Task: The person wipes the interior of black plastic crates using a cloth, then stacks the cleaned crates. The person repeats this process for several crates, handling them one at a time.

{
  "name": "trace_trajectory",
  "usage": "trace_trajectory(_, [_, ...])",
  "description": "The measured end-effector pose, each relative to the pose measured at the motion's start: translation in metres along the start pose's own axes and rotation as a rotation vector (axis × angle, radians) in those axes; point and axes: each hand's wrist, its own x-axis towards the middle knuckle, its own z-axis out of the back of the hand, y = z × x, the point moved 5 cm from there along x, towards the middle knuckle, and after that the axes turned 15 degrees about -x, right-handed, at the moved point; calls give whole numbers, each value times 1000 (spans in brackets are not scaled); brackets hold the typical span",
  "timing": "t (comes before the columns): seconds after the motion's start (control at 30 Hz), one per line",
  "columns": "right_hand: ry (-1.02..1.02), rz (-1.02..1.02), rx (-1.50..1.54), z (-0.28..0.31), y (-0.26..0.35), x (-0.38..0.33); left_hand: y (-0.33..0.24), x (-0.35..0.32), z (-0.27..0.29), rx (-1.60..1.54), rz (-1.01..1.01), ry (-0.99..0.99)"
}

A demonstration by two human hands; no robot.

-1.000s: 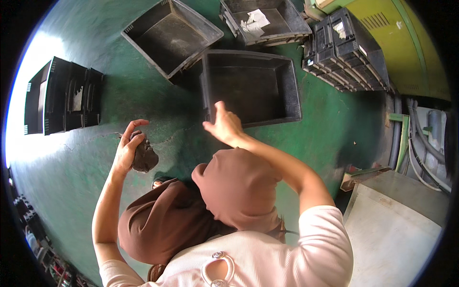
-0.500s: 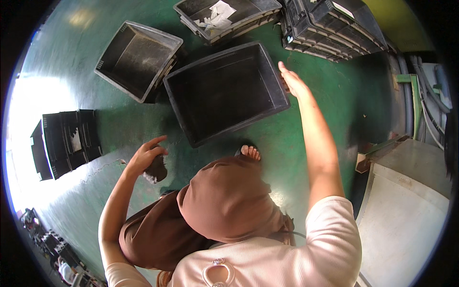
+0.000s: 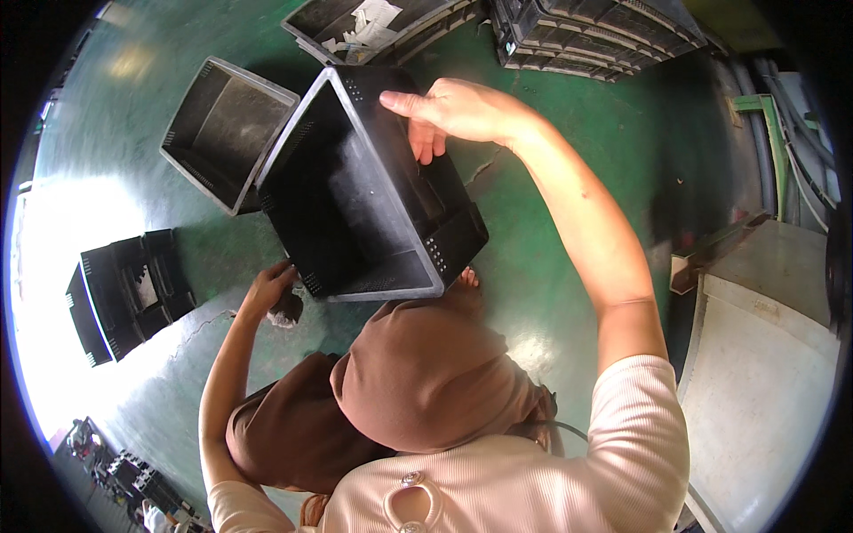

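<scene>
A person's right hand (image 3: pixel 453 111) grips the far rim of a large black plastic crate (image 3: pixel 369 191), thumb stretched along the top edge and fingers curled over the wall into the box, which is tipped up on its side above a green floor (image 3: pixel 569 204) so that its open mouth faces the camera. The left hand (image 3: pixel 271 286) reaches down at the crate's lower left corner, fingers closed around a small dark, crumpled object (image 3: pixel 286 308); what that object is cannot be made out. The crate's lower edge sits just above the person's bare toes (image 3: pixel 467 278) and brown garment (image 3: pixel 426 373). Just beside the tilted crate, to its left, a grey open crate (image 3: pixel 224 133) rests on the floor, its inside bare. Beyond them, at the top of the view, another dark tray holds scraps of white paper (image 3: pixel 369 22), and a stack of black crates (image 3: pixel 604 35) stands to the right of it. A low black folded crate (image 3: pixel 129 293) lies well apart at the left, in bright light. A pale slab (image 3: pixel 764 373) borders the floor on the right.
</scene>
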Motion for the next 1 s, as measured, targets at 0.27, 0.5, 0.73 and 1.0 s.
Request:
trace_trajectory(0.27, [-419, -154, 144, -18, -50, -20, -26, -6, -8, -29, -130, 63])
trace_trajectory(0.5, [-997, -116, -598, 12, 36, -153, -29, 19, 28, 53, -201, 25])
trace_trajectory(0.73, [-821, -57, -1335, -70, -23, -187, -78, 58, 21, 65, -151, 4])
trace_trajectory(1.0, [-853, -101, -1297, -77, -39, -189, -75, 79, 43, -63, -317, -176])
